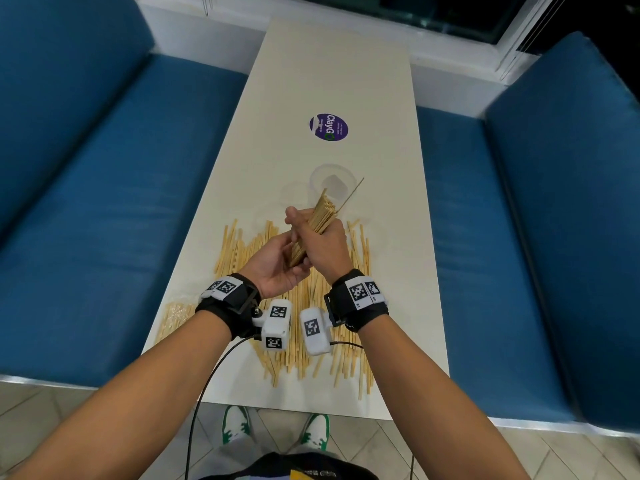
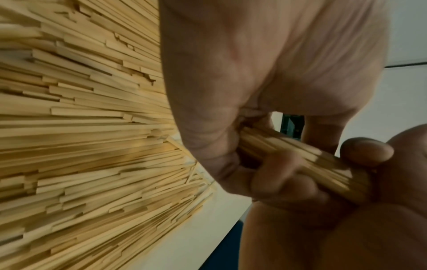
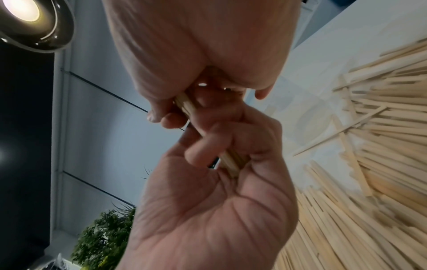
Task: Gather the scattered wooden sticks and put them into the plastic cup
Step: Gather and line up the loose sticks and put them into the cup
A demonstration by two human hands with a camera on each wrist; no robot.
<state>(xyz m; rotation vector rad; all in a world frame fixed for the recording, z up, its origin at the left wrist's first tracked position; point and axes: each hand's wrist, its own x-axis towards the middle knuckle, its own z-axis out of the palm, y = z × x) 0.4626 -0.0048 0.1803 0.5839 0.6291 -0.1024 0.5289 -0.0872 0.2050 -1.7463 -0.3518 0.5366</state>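
Observation:
A thick bundle of wooden sticks (image 1: 320, 216) is held tilted above the white table (image 1: 329, 64), its upper end pointing at the clear plastic cup (image 1: 332, 183) just beyond. My right hand (image 1: 306, 227) grips the bundle's middle from above. My left hand (image 1: 287, 266) cups its lower end, fingers curled round it. One thin stick (image 1: 353, 195) pokes out past the others. In the left wrist view my left hand (image 2: 231, 144) and right hand (image 2: 360, 151) both wrap the bundle (image 2: 300, 160). Many scattered sticks (image 1: 242, 251) lie on the table under my hands.
A clear bag with more sticks (image 1: 175, 317) lies at the table's near left edge. A round purple sticker (image 1: 328, 127) sits beyond the cup. Blue benches (image 1: 104, 202) flank the narrow table on both sides. The table's front edge (image 1: 277, 407) is close to me.

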